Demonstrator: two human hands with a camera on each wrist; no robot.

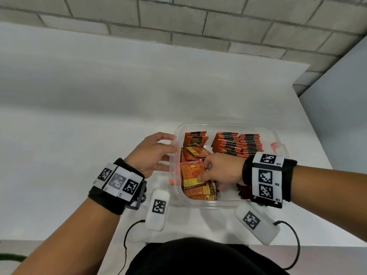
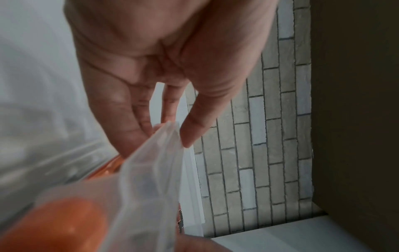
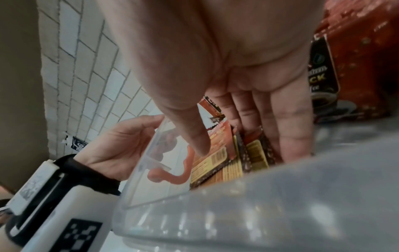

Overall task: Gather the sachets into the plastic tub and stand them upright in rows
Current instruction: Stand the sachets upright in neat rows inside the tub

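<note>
White tabletop (image 1: pixel 99 135) fills most of the head view, with a grey brick wall (image 1: pixel 198 20) behind it. Near its front edge stands the clear plastic tub (image 1: pixel 222 203), flanked at the near corners by two white marker blocks (image 1: pixel 157 209) on black cables.

Inside the tub, the far right part holds two packed rows of sachets (image 1: pixel 238 144) standing on edge. The left side is untidy: a couple of sachets lean upright at the back (image 1: pixel 194 140), while the loose sachets (image 1: pixel 191 175) in front lie flat and overlapping, printed backs up.

The left hand (image 1: pixel 151 155) steadies the tub at its left wall, thumb and fingers lightly pinching the clear side latch (image 2: pixel 164 153) with the orange clip (image 1: pixel 172 182) below it. The right hand (image 1: pixel 222 171) reaches into the flat pile, fingers straight and spread downward, thumb tip pressing a sachet face; nothing is gripped between them that I can see.

Risks, as I judge them: the foil packets look slick and overlap, so a pinch may lift several or let one slip. A wrist passing close could topple the finished rows like dominoes. The light tub may also slide if the left hand lets go.
</note>
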